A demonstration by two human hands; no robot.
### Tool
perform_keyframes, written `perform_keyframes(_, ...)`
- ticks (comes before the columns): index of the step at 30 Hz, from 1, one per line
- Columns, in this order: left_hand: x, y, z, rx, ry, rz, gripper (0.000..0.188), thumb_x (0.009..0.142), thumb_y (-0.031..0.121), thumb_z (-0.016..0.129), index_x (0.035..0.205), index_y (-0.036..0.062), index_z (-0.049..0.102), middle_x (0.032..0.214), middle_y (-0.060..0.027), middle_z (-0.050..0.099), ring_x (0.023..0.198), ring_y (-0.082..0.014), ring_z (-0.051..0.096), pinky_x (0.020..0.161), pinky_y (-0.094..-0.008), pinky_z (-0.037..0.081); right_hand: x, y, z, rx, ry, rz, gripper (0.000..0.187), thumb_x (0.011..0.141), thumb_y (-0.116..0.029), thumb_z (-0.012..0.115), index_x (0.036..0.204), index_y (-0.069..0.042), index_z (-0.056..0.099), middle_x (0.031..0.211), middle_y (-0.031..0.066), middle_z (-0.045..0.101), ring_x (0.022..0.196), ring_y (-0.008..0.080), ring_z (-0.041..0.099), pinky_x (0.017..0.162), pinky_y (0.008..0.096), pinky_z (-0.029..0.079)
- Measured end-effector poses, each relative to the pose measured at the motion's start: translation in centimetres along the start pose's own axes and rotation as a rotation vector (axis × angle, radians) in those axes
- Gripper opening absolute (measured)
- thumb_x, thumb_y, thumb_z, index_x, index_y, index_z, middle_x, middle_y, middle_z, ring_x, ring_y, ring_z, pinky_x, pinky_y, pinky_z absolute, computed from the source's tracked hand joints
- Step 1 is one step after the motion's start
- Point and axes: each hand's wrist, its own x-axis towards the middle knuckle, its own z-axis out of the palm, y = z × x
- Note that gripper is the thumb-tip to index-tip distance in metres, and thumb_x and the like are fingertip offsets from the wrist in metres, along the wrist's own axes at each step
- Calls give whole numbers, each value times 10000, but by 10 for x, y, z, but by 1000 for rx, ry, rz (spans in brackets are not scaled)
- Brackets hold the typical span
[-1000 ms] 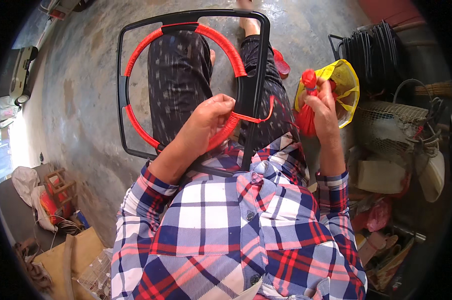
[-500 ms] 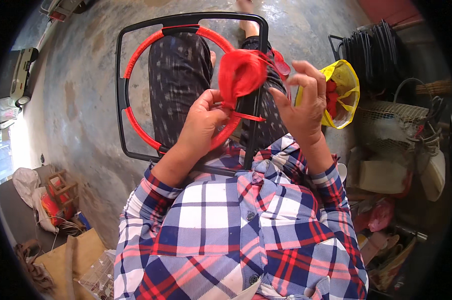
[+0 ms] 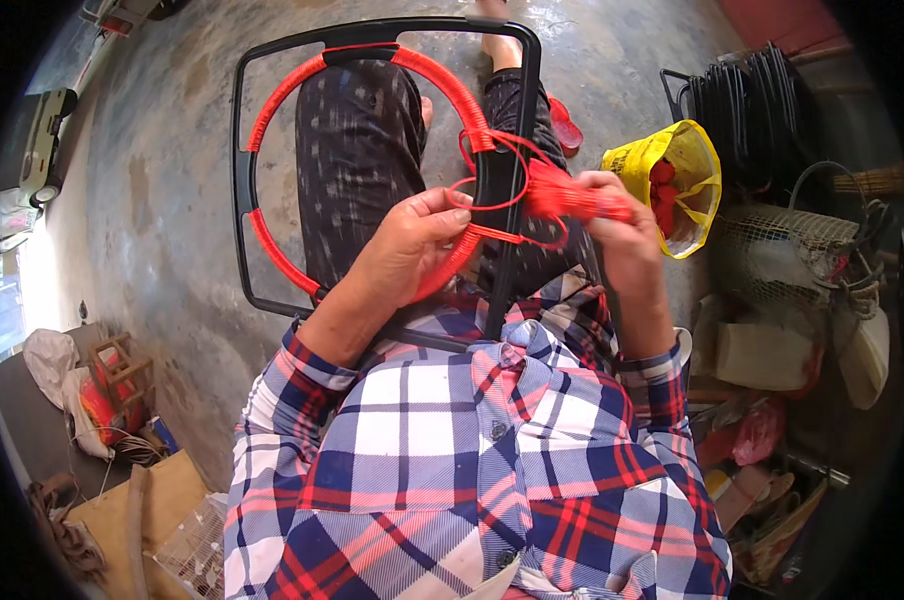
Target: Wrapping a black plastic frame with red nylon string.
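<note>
A black rectangular frame (image 3: 524,80) rests across my lap, with a round ring (image 3: 290,98) inside it that is partly wrapped in red cord. My left hand (image 3: 412,240) is closed in a pinch on a loop of red cord (image 3: 454,190) at the ring's right side. To the right of the frame, my right hand (image 3: 622,225) is closed around a gathered bundle of red cord (image 3: 562,193). Thin loops run from the bundle across a bare black part of the ring. A short red cord end sticks out past the frame's right bar, below the bundle.
Beside my right hand stands a yellow bag (image 3: 709,195) with red bundles inside. Farther right are stacked black frames (image 3: 762,105) and a wire mesh basket (image 3: 787,245). A red sandal (image 3: 565,130) lies near my foot. A wooden board (image 3: 172,500) sits at lower left.
The red bundle has gone from above my left hand into my right hand, which was empty. It is now pulled out to the right, with loose loops across the ring.
</note>
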Motion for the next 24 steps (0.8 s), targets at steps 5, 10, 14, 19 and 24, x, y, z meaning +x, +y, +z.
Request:
perform_keyframes(5,3,0,5,84,41,-2,242,897,46,568,1132,-2,534,1021,-96,634,893,-152,644,796,-267,534,-34,-25,-29,492,-94,-283,200,762,-269,675,745,-108,558,1055,58,584,1095,241,484,958,418,380)
perform_keyframes(10,1,-1,5,33,-44,87,342,900,26,576,1226,-28,487,961,-77,616,873,-128,624,782,-245,518,-50,-60,-88,823,-419,-400,353,728,-344,767,753,-157,469,755,-23,567,730,135,470,742,331,393)
perform_keyframes(14,-4,1,4,147,-81,118,357,891,25,592,1233,-19,500,942,-65,616,856,-112,610,769,-232,504,-52,-77,-78,769,-52,-302,214,793,-158,640,931,-129,478,735,-9,512,719,133,484,736,315,409)
perform_keyframes(19,-3,-3,8,398,-36,159,286,863,14,634,1142,-7,575,963,-52,631,858,-105,601,789,-238,492,-30,-26,-2,171,221,50,180,889,-105,569,1059,-47,552,900,62,607,746,129,574,704,290,481)
perform_keyframes(24,-4,-1,12,359,2,149,206,855,35,661,1050,18,595,947,-27,638,845,-81,594,781,-222,486,-21,-12,41,104,-110,329,111,865,-7,609,954,-44,555,755,18,596,642,95,592,583,239,475)
